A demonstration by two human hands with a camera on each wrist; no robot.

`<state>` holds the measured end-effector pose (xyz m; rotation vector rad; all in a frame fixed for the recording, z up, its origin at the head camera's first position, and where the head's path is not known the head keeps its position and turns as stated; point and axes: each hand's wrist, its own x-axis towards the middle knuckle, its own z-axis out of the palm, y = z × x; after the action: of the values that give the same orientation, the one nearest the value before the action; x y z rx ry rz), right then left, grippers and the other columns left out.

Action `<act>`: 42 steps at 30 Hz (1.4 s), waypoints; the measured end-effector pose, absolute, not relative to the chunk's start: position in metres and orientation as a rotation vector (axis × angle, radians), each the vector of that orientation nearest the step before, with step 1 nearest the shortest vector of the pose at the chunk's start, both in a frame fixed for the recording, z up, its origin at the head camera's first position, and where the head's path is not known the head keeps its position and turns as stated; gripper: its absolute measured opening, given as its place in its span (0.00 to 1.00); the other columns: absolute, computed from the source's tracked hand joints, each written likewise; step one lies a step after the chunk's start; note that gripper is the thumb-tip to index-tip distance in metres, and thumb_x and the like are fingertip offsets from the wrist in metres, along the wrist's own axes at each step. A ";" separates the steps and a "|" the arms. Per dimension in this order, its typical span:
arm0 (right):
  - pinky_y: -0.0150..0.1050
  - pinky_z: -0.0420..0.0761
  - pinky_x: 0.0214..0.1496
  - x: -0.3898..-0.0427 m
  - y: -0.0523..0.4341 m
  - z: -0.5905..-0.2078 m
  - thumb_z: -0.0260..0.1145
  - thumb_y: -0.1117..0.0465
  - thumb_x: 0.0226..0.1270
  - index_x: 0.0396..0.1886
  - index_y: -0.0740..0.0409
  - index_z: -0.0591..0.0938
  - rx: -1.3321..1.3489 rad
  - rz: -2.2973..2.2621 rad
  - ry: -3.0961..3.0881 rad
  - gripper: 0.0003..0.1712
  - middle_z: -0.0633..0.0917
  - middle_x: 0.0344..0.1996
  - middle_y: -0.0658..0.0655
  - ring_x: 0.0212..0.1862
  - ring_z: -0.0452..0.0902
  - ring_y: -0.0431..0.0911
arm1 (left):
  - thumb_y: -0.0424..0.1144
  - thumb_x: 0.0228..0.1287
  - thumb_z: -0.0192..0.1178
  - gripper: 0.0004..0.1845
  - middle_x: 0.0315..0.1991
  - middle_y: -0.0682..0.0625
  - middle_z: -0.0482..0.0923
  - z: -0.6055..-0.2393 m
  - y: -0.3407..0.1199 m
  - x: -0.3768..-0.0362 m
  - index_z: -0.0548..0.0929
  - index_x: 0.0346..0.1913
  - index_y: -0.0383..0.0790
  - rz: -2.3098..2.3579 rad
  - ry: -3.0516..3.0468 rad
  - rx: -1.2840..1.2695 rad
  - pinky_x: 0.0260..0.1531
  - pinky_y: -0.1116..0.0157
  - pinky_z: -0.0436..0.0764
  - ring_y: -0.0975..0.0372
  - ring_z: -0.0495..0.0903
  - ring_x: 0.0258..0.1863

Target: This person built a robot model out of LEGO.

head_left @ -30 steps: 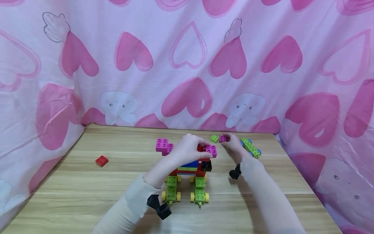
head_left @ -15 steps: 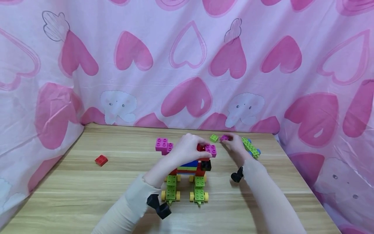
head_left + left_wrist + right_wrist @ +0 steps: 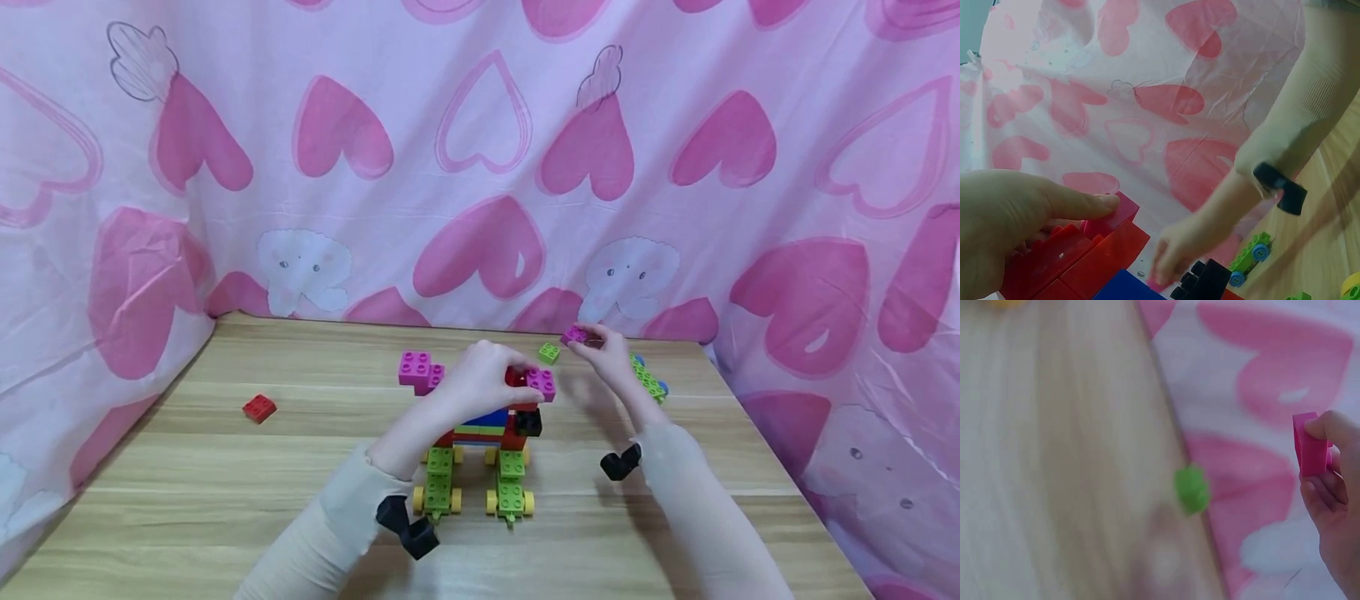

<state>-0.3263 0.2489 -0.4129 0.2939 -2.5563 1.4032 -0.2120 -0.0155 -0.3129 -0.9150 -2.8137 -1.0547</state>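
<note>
A toy brick model stands mid-table, with blue bricks (image 3: 489, 419) and a black brick (image 3: 528, 422) over two green wheeled bases (image 3: 437, 497) with yellow wheels. My left hand (image 3: 480, 379) grips its top, the thumb against a pink brick (image 3: 1113, 215) and the fingers behind the red bricks (image 3: 1079, 262). Farther back on the right, my right hand (image 3: 611, 358) pinches another pink brick (image 3: 1314, 450) between thumb and fingers, raised above the table. More pink bricks (image 3: 415, 368) form the model's left end.
Near the table's back edge lies a small green brick (image 3: 549, 353). A green wheeled base (image 3: 648, 379) with blue wheels sits behind my right hand. On the left is a loose red brick (image 3: 259, 408). A pink heart-patterned cloth (image 3: 480, 208) hangs behind the table.
My right hand has taken hold of the pink brick beside the green one and lifted it off the table. The left hand has stayed on the model.
</note>
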 end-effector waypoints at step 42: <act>0.25 0.79 0.52 -0.223 0.215 -0.333 0.70 0.80 0.51 0.47 0.73 0.82 1.088 1.484 -2.306 0.20 0.84 0.45 0.40 0.46 0.79 0.34 | 0.48 0.56 0.72 0.21 0.40 0.52 0.88 -0.313 -0.014 -0.213 0.87 0.52 0.46 -1.014 -2.823 -0.900 0.34 0.74 0.79 0.65 0.81 0.36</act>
<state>-0.2231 0.2146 -0.3330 1.0884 -2.3062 1.4844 -0.2131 -0.0145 -0.3126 -0.9005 -2.8235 -1.0136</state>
